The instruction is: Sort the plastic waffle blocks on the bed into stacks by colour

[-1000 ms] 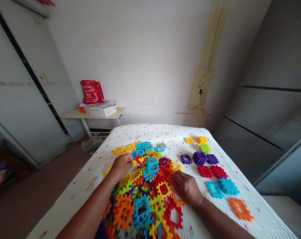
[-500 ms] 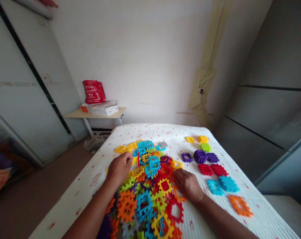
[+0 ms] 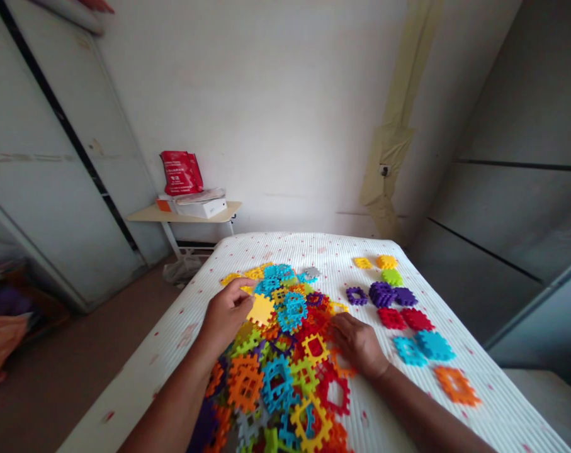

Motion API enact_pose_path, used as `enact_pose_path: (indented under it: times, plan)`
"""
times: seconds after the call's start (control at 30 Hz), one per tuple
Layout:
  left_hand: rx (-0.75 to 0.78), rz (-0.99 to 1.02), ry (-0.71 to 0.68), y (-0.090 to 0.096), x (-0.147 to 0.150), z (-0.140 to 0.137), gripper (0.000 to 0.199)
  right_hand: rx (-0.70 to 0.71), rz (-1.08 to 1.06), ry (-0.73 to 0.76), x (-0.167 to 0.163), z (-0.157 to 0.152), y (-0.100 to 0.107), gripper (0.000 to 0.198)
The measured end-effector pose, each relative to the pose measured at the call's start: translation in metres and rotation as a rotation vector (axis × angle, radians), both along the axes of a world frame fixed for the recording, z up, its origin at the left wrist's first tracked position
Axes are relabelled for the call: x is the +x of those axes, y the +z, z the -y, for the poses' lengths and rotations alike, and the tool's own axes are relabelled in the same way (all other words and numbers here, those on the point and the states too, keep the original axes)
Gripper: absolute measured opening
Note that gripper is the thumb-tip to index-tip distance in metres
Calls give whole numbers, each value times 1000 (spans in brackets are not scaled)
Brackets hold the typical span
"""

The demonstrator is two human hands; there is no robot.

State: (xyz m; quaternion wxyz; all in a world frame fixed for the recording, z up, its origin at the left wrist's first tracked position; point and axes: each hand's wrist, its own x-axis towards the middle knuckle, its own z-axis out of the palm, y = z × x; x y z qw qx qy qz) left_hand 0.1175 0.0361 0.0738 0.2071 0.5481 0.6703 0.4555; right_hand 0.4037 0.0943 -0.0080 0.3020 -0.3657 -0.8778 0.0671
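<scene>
Tile (image 3: 260,310), solid yellow, juts rightward from the pinching left fingers (image 3: 243,306).

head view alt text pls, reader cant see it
The left hand pinches a yellow tile over a heap of colourful toothed tiles; the right hand is at the heap's right edge. Colour-grouped tiles lie farther right on a white cover.

Left hand (image 3: 228,309) pinches a solid yellow piece (image 3: 260,310) over the mixed heap (image 3: 278,380) — right hand (image 3: 361,345) at the heap's edge, fingertips obscured from where I stand. Colour-grouped pieces (image 3: 435,345) lie apart on the white cover (image 3: 389,409). Red bag (image 3: 181,172) noted on boxes (image 3: 209,208) near the wall (image 3: 276,113).
</scene>
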Motion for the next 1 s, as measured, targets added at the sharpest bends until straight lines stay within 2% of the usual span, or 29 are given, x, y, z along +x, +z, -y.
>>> enact_pose_path:
  times: [0.07, 0.13, 0.23, 0.3, 0.4, 0.53, 0.6, 0.67, 0.73, 0.77, 0.83, 0.87, 1.0]
  plan:
    - [-5, 177, -56, -4, 13, 5, 40, -59, -121, 25, -10, 8, 16, 22]
    - [-32, 275, -85, -11, 28, 11, 42, -104, -177, 95, -23, 20, 35, 28]
    - [-62, 338, -119, -23, 48, 19, 45, -121, -102, 193, -45, 36, 63, 54]
    - [-62, 335, -142, -28, 56, 21, 46, -122, 22, 173, -59, 42, 76, 55]
    - [-42, 305, -152, -32, 60, 21, 45, -125, 207, 127, -73, 46, 84, 43]
    - [-33, 279, -130, -34, 59, 20, 47, -108, 296, 147, -78, 42, 84, 39]
    - [-14, 239, -107, -34, 55, 22, 50, -77, 298, 143, -69, 27, 87, 41]
    - [17, 118, -61, -35, 47, 24, 48, -27, 295, 68, -50, -1, 95, 45]
    - [37, -64, 11, -38, 37, 26, 39, 16, 325, -91, -19, -41, 108, 51]
    - [42, -151, 43, -41, 31, 26, 35, 19, 361, -215, -2, -63, 114, 53]
    - [61, -294, 66, -51, 22, 25, 30, -79, 497, -508, 35, -105, 126, 53]
    - [72, -353, 57, -57, 19, 23, 29, -112, 525, -575, 53, -123, 129, 51]
    - [44, -526, -33, -79, 15, 16, 28, -205, 607, -684, 101, -171, 125, 43]
